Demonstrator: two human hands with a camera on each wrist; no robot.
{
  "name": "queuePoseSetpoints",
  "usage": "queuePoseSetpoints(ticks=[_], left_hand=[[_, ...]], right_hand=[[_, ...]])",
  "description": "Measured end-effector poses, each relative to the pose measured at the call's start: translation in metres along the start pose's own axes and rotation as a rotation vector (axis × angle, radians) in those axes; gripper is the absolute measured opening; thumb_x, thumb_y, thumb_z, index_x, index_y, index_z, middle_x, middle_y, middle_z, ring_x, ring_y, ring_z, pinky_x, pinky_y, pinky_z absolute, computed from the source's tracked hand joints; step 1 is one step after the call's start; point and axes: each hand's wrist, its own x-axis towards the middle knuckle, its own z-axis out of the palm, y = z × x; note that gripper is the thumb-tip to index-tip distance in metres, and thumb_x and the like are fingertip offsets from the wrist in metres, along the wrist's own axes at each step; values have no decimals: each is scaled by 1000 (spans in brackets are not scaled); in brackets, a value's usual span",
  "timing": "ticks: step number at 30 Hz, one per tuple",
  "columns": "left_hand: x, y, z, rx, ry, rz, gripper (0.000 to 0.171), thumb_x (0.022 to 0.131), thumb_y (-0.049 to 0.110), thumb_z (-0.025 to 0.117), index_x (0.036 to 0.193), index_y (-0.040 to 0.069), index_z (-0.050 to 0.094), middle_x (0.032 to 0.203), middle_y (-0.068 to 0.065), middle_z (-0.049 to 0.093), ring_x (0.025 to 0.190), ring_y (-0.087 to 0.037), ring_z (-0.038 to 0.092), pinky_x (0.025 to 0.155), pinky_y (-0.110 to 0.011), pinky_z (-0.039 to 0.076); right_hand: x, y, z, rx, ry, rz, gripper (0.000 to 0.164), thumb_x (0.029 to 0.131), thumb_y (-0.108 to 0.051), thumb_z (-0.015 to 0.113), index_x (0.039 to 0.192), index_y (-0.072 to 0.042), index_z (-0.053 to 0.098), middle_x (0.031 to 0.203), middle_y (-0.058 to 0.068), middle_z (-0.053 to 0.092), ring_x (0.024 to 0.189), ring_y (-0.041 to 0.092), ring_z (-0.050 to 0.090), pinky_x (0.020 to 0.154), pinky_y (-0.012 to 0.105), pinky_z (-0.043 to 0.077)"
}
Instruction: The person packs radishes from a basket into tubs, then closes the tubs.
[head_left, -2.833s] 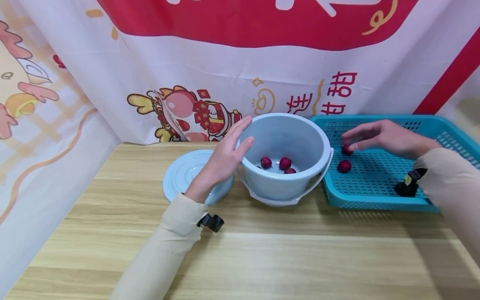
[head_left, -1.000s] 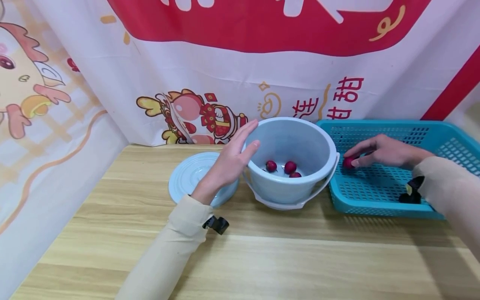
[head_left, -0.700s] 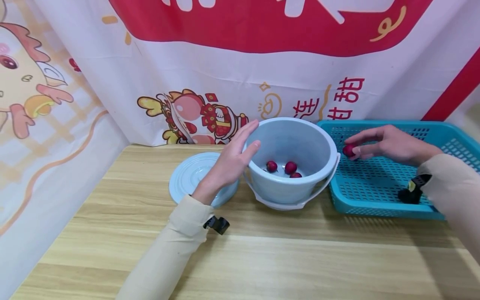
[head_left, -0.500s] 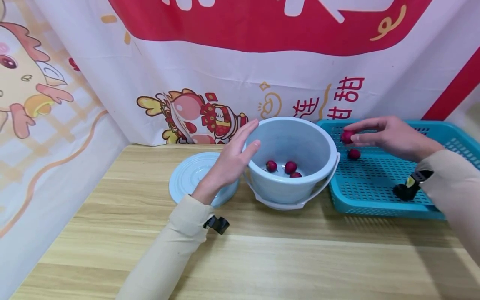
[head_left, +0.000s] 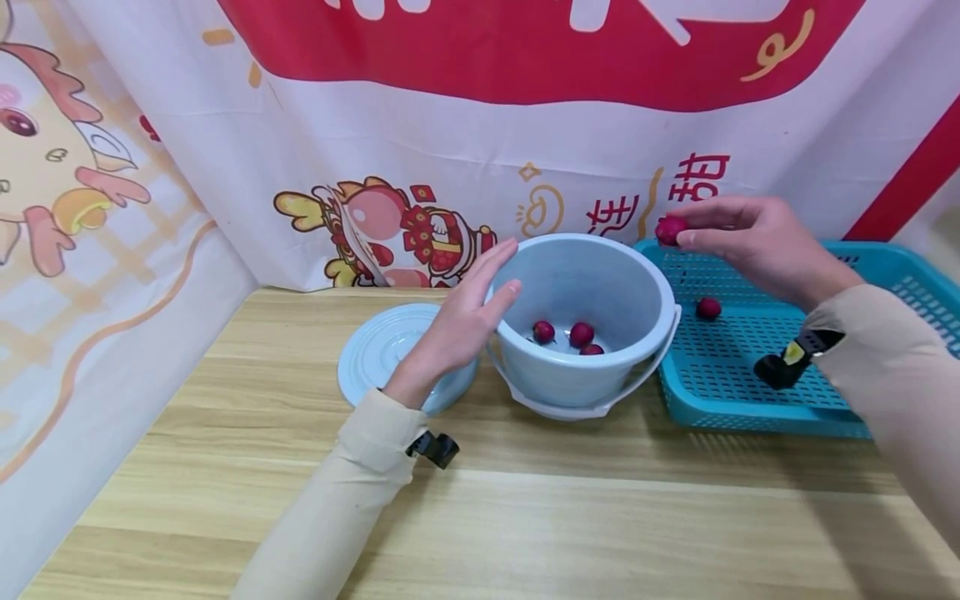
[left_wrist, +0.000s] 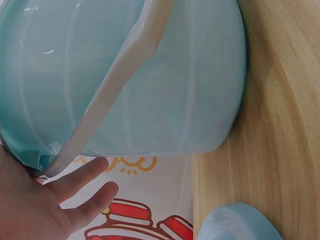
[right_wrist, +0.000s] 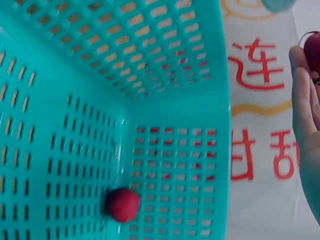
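Note:
My right hand [head_left: 772,250] pinches a small round red radish [head_left: 671,230] between thumb and fingers, raised above the back left corner of the teal slotted basket [head_left: 765,417]. In the right wrist view the held radish [right_wrist: 313,51] is cut off by the frame edge. One more radish [head_left: 708,308] lies on the basket floor near its left wall. My left hand [head_left: 457,325] rests with straight fingers against the left rim of a light blue bucket [head_left: 573,383]. Several radishes [head_left: 581,335] lie at the bottom of the bucket, partly hidden by its front wall.
A round light blue lid [head_left: 375,354] lies on the wooden table [head_left: 480,533] left of the bucket, partly under my left arm. The bucket's pale handle [head_left: 558,412] hangs down in front. Behind everything hangs a printed cloth [head_left: 465,142].
My right hand took hold of a radish in the basket and has lifted it up and leftward, uncovering the other radish. The left hand keeps its place on the bucket.

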Motion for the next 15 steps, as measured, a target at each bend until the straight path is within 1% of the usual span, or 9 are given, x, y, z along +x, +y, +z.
queuePoseSetpoints(ticks=[4, 8, 11, 15], left_hand=[[0, 1, 0, 5, -1, -3, 61, 111, 38, 45, 169, 21, 31, 177, 7, 25, 165, -15, 23, 134, -52, 26], [1, 0, 1, 7, -3, -6, 61, 111, 39, 45, 169, 22, 31, 177, 7, 25, 165, -15, 23, 134, -52, 25], [1, 0, 1, 6, 0, -4, 61, 111, 38, 45, 169, 21, 31, 177, 7, 25, 165, -15, 22, 134, -51, 25], [1, 0, 1, 4, 3, -2, 61, 112, 37, 45, 168, 20, 32, 177, 5, 25, 165, -15, 22, 134, -52, 24]], right_hand=[[1, -12, 8, -9, 37, -46, 58, 97, -35, 77, 152, -28, 60, 146, -5, 62, 127, 13, 57, 83, 21, 64], [3, -22, 17, 20, 53, -72, 56, 96, -34, 79, 149, -27, 62, 142, -5, 66, 125, 13, 61, 82, 20, 63], [6, -28, 24, 26, 52, -84, 54, 96, -36, 79, 147, -27, 65, 136, -6, 70, 121, 11, 66, 83, 18, 62], [10, -36, 35, 16, 34, -124, 52, 95, -39, 79, 144, -24, 68, 127, -8, 76, 112, 9, 74, 89, 15, 59]])
